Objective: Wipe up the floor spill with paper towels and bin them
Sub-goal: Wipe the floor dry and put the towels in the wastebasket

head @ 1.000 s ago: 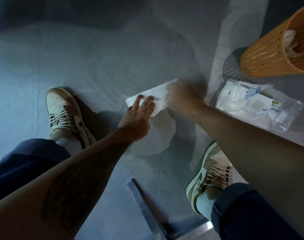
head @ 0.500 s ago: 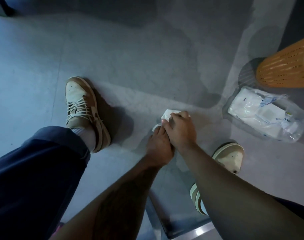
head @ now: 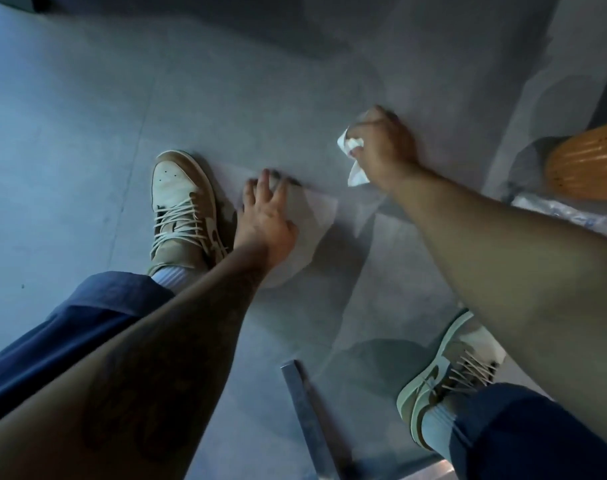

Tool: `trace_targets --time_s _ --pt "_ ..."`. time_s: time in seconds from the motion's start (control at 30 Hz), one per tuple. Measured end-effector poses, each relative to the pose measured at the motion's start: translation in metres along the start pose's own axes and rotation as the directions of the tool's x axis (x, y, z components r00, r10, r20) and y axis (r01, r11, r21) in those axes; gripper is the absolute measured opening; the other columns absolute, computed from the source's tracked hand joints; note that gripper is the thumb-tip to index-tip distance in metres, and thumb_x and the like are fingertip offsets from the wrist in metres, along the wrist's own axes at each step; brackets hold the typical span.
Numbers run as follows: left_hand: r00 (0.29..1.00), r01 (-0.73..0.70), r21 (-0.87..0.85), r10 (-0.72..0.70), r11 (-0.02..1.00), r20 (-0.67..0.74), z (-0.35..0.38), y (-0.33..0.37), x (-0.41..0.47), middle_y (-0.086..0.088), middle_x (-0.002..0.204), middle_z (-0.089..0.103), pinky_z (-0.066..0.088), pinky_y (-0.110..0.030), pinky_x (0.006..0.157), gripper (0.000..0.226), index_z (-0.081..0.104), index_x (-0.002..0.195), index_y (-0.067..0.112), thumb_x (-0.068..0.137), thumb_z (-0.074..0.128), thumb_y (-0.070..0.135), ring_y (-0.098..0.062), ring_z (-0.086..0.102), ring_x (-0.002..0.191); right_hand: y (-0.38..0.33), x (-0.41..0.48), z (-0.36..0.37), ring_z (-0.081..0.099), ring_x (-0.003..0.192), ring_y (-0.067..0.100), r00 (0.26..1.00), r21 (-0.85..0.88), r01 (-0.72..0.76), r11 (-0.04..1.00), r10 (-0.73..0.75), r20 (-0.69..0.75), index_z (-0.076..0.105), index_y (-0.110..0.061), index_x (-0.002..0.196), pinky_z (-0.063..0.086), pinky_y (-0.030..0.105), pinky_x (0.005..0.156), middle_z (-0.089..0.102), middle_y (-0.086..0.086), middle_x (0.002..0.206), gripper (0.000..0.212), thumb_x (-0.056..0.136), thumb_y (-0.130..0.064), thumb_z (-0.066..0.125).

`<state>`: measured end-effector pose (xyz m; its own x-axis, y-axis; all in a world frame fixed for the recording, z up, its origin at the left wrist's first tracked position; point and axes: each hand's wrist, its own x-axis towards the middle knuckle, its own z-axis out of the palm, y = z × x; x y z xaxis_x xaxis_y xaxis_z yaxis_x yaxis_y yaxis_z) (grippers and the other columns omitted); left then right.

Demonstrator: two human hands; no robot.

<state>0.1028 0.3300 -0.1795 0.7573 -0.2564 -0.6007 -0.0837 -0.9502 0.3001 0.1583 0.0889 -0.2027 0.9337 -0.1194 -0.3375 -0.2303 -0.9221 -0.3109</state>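
Note:
My right hand (head: pixel 386 147) grips a crumpled white paper towel (head: pixel 354 161), its ends sticking out above and below my fist, a little above the grey floor. My left hand (head: pixel 265 213) lies with spread fingers on a pale, flat patch on the floor (head: pixel 315 216) that looks like a damp sheet or wet area; I cannot tell which. The orange perforated bin (head: pixel 586 161) lies at the right edge, only part of its wall in view.
My two tan sneakers stand on the floor, one (head: pixel 180 206) just left of my left hand, the other (head: pixel 444 368) at lower right. A clear plastic pack of towels (head: pixel 568 213) shows past my right forearm. A metal bar (head: pixel 309 420) crosses the bottom.
My hands, together on the wadded towel half a second ago, have separated. The right one lifted the towel up and to the right; the left one moved left onto the floor.

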Motion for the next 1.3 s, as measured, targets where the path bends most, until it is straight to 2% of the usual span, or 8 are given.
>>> trace_targets --time_s 0.17,0.33,0.5,0.6,0.7,0.83,1.13,1.3 --pt "0.991 -0.023 0.064 0.014 0.998 0.136 -0.027 0.02 0.039 -0.005 0.167 -0.012 0.02 -0.058 0.121 0.084 0.008 0.159 0.034 0.09 0.056 0.026 -0.043 -0.01 0.151 -0.016 -0.018 0.019 0.063 0.103 0.032 0.998 -0.058 0.011 0.998 -0.008 0.056 0.066 -0.026 0.106 0.048 0.034 0.082 0.064 0.005 0.112 0.027 0.088 -0.038 0.048" --pt "0.98 -0.005 0.116 -0.018 0.993 0.196 -0.024 0.031 0.037 -0.006 0.165 -0.024 0.024 -0.058 0.117 0.095 -0.001 0.159 0.034 0.087 0.061 0.028 -0.046 -0.018 0.149 0.011 -0.137 0.037 0.059 0.102 0.025 0.9 0.108 0.333 0.937 -0.35 0.26 0.063 -0.026 0.101 0.045 0.03 0.079 0.06 0.001 0.108 0.031 0.086 -0.046 0.044" --pt "0.971 -0.004 0.165 -0.036 0.986 0.236 -0.025 0.031 0.042 -0.005 0.163 -0.028 0.028 -0.059 0.116 0.101 -0.007 0.158 0.035 0.085 0.064 0.031 -0.047 -0.019 0.148 0.086 -0.103 0.006 0.058 0.105 0.032 0.994 -0.013 -0.036 0.999 0.037 0.1 0.069 -0.018 0.109 0.042 0.031 0.084 0.062 0.012 0.114 0.025 0.089 -0.015 0.055" --pt "0.973 0.006 0.182 -0.047 0.983 0.224 -0.021 0.033 0.044 -0.006 0.164 -0.028 0.028 -0.06 0.115 0.104 -0.007 0.158 0.034 0.084 0.066 0.036 -0.048 -0.018 0.148 0.077 -0.046 -0.01 0.057 0.103 0.034 0.951 0.122 -0.287 0.95 0.298 -0.078 0.068 -0.014 0.106 0.041 0.032 0.079 0.06 0.017 0.114 0.026 0.089 -0.02 0.05" --pt "0.977 0.012 0.203 -0.054 0.979 0.205 -0.016 0.031 0.046 -0.006 0.164 -0.027 0.026 -0.061 0.116 0.106 -0.008 0.158 0.035 0.084 0.068 0.039 -0.048 -0.017 0.148 0.029 -0.045 0.007 0.054 0.114 0.03 0.988 0.126 -0.154 0.98 0.153 0.019 0.064 -0.02 0.122 0.042 0.032 0.091 0.057 0.012 0.126 0.032 0.096 -0.015 0.046" --pt "0.982 0.023 0.219 -0.063 0.976 0.177 -0.017 0.032 0.047 -0.007 0.165 -0.023 0.024 -0.061 0.116 0.103 -0.003 0.159 0.033 0.084 0.068 0.037 -0.048 -0.014 0.149 0.012 -0.136 0.032 0.06 0.107 0.028 0.972 0.216 0.138 0.967 -0.174 0.158 0.067 -0.021 0.108 0.045 0.03 0.087 0.058 0.008 0.118 0.031 0.087 -0.033 0.046" --pt "0.989 -0.136 0.217 0.121 0.967 0.083 0.005 0.099 0.044 -0.008 0.167 -0.013 0.021 -0.053 0.119 0.091 0.005 0.16 0.03 0.088 0.06 0.032 -0.038 -0.009 0.153 0.141 -0.121 -0.008 0.06 0.1 0.035 0.912 0.203 -0.393 0.897 0.408 -0.038 0.064 -0.013 0.1 0.043 0.033 0.079 0.059 0.016 0.113 0.02 0.083 -0.008 0.055" --pt "0.965 -0.205 0.183 0.168 0.961 0.201 0.008 0.139 0.056 -0.003 0.167 -0.007 0.029 -0.056 0.113 0.088 0.013 0.157 0.038 0.085 0.064 0.033 -0.039 -0.006 0.152 0.195 -0.083 -0.048 0.057 0.107 0.035 0.908 -0.018 -0.414 0.91 0.412 -0.076 0.063 -0.012 0.113 0.042 0.034 0.082 0.059 0.017 0.118 0.028 0.096 -0.009 0.042"
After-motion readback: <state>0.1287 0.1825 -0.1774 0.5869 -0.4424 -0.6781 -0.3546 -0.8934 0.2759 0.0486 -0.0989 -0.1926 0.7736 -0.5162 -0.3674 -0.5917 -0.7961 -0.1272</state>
